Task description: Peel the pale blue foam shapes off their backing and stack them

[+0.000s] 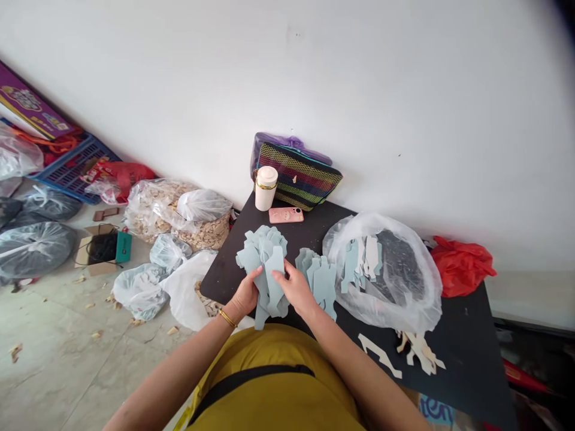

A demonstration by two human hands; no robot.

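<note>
Light blue-grey flat cut pieces (265, 245) lie fanned in a pile near the dark table's front edge. My left hand (248, 291) grips pieces at the pile's lower left, thumb on top. My right hand (296, 287) pinches a piece (275, 260) between thumb and fingers, close beside my left. Just to the right is a second pile of similar pieces (322, 278). An open clear plastic bag (404, 281) stands further right, with blue-grey and white pieces (368, 257) inside.
A white lidded cup (266, 188), a pink phone (286, 215) and a striped mesh pouch (299, 176) sit at the back. White cut pieces (422, 353) and a red bag (462, 265) are at right. Filled plastic bags (157, 206) crowd the floor at left.
</note>
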